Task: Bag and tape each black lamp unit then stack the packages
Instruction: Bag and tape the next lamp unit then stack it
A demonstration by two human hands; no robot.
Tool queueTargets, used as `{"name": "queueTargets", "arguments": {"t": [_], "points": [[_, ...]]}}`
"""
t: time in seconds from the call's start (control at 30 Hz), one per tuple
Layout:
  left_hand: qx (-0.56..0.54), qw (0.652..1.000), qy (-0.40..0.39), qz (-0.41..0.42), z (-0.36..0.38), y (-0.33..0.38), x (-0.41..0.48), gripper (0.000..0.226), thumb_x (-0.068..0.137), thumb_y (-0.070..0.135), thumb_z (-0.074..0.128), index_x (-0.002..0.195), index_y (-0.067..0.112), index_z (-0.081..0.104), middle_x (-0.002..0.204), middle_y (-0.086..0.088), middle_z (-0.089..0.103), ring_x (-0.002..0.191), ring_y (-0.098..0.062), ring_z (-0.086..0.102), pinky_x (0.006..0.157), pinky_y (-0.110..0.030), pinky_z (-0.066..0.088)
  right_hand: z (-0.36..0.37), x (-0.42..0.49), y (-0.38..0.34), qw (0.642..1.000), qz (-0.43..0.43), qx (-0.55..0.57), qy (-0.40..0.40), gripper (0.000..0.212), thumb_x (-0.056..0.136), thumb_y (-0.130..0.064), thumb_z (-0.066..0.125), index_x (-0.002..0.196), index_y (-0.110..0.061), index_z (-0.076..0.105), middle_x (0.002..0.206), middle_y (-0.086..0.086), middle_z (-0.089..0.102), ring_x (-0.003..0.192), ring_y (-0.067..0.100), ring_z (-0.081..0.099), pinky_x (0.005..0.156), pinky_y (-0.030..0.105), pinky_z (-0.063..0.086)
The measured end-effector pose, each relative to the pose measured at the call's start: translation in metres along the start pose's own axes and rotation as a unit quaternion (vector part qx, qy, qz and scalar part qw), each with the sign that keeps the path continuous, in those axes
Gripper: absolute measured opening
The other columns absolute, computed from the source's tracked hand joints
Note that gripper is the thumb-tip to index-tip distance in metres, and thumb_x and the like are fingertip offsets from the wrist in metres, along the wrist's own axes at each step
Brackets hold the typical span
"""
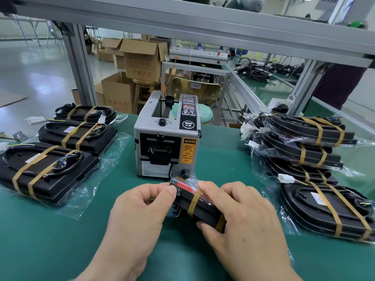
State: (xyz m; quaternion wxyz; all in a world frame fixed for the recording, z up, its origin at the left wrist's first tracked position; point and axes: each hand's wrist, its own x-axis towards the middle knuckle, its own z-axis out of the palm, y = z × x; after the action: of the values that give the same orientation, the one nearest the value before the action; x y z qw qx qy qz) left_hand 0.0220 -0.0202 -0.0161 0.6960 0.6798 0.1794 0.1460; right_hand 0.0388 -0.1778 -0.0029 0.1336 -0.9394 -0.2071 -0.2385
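A bagged black lamp unit (199,207) with a red lens stands on edge in front of me, bound by two brown tape strips. My right hand (239,218) grips it from the right, thumb over the top. My left hand (140,207) pinches the clear bag at its left end. On the left lie three taped packages (48,171), side by side. A stack of taped packages (304,142) rises on the right, with one more package (328,211) flat in front of it.
A grey automatic tape dispenser (166,136) stands on the green mat (60,240) just behind the held unit. Aluminium frame posts (81,65) rise at the bench's back. Cardboard boxes (142,57) and a stool sit beyond.
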Motion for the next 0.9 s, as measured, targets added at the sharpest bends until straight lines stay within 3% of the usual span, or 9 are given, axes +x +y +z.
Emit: {"name": "queueTargets", "arguments": {"t": [0.1,0.23,0.43,0.57,0.9], "points": [[0.015,1.000,0.013,0.009,0.000,-0.001,0.000,0.010,0.081,0.028,0.071,0.073,0.034,0.075,0.071,0.008,0.074,0.068,-0.006,0.063,0.083,-0.037,0.054,0.000,0.000,0.000,1.000,-0.003,-0.001,0.002,0.071,0.040,-0.038,0.089,0.107,-0.035,0.067,0.078,-0.006,0.057,0.065,0.023,0.055,0.054,0.034,0.045],[0.016,1.000,0.020,0.017,0.002,0.002,-0.002,0.015,0.080,0.027,0.070,0.072,0.039,0.074,0.065,0.013,0.071,0.054,0.007,0.057,0.068,-0.024,0.046,0.001,0.000,0.000,1.000,-0.006,-0.002,0.008,0.071,0.039,-0.036,0.089,0.106,-0.034,0.067,0.077,-0.006,0.056,0.064,0.024,0.054,0.054,0.035,0.045],[0.022,0.999,0.035,0.030,0.004,0.004,-0.002,0.020,0.080,0.026,0.070,0.070,0.043,0.071,0.053,0.016,0.064,0.047,0.005,0.051,0.052,-0.012,0.040,0.001,-0.001,0.001,1.000,-0.007,-0.001,0.009,0.071,0.039,-0.037,0.089,0.107,-0.034,0.067,0.078,-0.005,0.056,0.064,0.024,0.055,0.054,0.035,0.046],[0.022,0.998,0.046,0.035,0.005,0.000,-0.001,0.016,0.080,0.023,0.071,0.064,0.022,0.073,0.043,0.015,0.055,0.040,0.002,0.044,0.044,-0.005,0.035,0.002,0.000,0.001,1.000,-0.006,0.002,0.009,0.070,0.040,-0.036,0.088,0.107,-0.034,0.067,0.078,-0.005,0.057,0.065,0.024,0.054,0.054,0.035,0.046],[0.041,0.994,0.077,0.065,0.010,-0.003,0.000,0.016,0.077,0.020,0.073,0.062,0.019,0.069,0.047,0.017,0.060,0.042,0.005,0.048,0.044,-0.003,0.035,0.001,-0.001,-0.001,1.000,-0.001,0.002,0.004,0.070,0.041,-0.037,0.089,0.107,-0.034,0.067,0.078,-0.006,0.056,0.066,0.024,0.055,0.056,0.036,0.046]]}}
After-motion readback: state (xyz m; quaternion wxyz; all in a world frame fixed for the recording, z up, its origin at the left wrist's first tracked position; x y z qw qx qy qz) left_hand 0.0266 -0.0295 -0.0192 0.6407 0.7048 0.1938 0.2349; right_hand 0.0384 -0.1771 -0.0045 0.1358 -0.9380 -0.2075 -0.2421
